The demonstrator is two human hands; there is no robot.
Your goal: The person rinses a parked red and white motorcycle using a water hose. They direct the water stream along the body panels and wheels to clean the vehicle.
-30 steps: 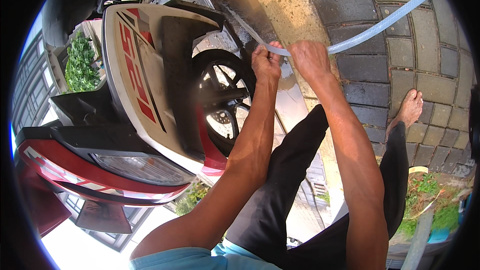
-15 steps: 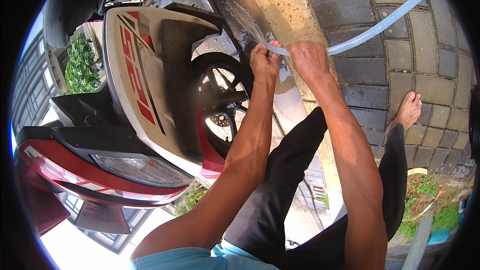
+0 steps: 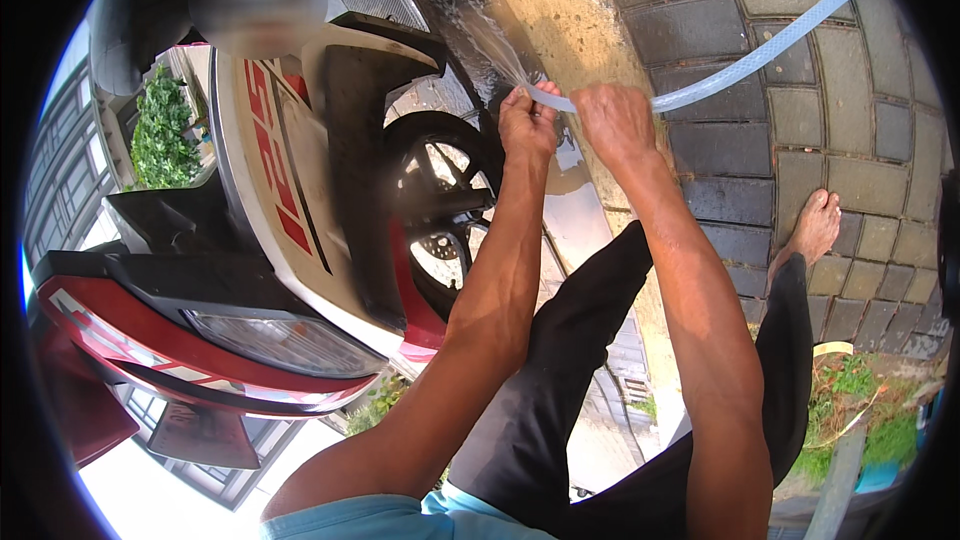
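A pale blue translucent hose [image 3: 770,53] runs in from the upper right to both of my hands. My left hand [image 3: 528,123] pinches its open end between the fingertips. Close behind it, my right hand [image 3: 617,120] is wrapped round the hose, back of the hand up. Water [image 3: 492,43] sprays from the end, away from me and to the left, onto wet ground. Left of my hands stands a red, white and black scooter [image 3: 268,155]. Its black front wheel [image 3: 445,202] is just beside my left forearm.
A yellowish kerb [image 3: 560,5] runs under the hose, with grey paving bricks [image 3: 830,100] to the right. My bare foot [image 3: 815,228] rests on them. Grass [image 3: 850,420] grows at the lower right, and a leafy bush [image 3: 162,130] stands beyond the scooter.
Both hands keep almost the same place on the hose, and the water still sprays. A blurred patch now covers part of the scooter at the upper left.
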